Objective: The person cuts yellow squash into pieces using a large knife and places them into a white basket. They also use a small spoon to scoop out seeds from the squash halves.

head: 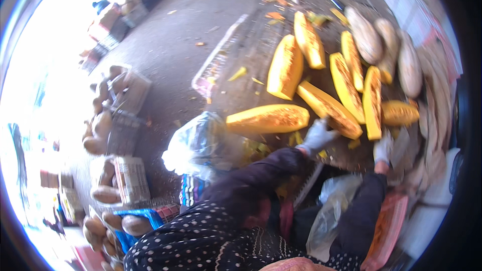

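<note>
Long pieces of cut pumpkin with orange seedy flesh lie on a dark, worn tabletop (248,56). My left hand (318,136), in a pale glove, is at the near edge of a slanting pumpkin piece (325,105), its fingers on the edge and its thumb apart below. Close to the lower end of an upright pumpkin piece (372,101) is my right hand (383,149), also gloved; its fingers are blurred and their grip is unclear. Left of my hands, another pumpkin piece (267,117) rests lengthwise. More cut pieces, among them a thick half (286,67), lie farther back.
Whole pumpkins (363,35) lie at the table's right, beside a crumpled brown cloth (437,120). A clear plastic bag (199,143) bulges at the near left corner. Crates of pumpkins (130,178) line the floor to the left. A red crate (388,226) stands beside my right arm.
</note>
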`<action>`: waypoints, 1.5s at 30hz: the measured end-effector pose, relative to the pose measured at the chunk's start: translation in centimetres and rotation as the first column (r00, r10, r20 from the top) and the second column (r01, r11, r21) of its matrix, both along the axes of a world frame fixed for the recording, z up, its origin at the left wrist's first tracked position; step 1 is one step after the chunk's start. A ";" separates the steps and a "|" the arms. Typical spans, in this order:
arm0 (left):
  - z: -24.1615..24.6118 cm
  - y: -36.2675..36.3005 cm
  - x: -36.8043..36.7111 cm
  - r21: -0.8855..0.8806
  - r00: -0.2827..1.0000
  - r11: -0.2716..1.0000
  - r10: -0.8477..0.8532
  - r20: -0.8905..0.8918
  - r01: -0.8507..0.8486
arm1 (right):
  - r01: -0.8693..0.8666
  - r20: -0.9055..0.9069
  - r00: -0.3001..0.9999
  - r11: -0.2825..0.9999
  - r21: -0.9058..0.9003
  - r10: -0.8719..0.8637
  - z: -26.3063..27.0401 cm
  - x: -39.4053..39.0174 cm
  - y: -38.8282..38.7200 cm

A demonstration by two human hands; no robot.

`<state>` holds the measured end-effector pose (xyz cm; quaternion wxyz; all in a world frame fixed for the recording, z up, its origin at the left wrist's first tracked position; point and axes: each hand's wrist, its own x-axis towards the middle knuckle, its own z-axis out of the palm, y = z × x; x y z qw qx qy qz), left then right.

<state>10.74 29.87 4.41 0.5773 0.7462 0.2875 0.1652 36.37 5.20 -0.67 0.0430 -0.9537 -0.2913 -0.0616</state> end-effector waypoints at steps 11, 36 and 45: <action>-1.1 -1.1 -14.1 -0.157 0.996 0.984 0.085 -0.002 -0.084 | 0.146 0.029 0.989 0.989 -0.012 -0.146 -2.0 3.8 0.3; 6.2 -0.4 -21.4 -0.850 0.910 0.520 0.308 0.279 0.085 | 0.016 -0.376 0.828 0.651 0.759 0.417 15.6 -37.4 14.2; 8.0 -0.3 -22.2 -0.763 0.911 0.645 0.339 0.237 -0.042 | 0.222 -0.443 0.816 0.505 0.834 0.371 13.1 -40.4 17.5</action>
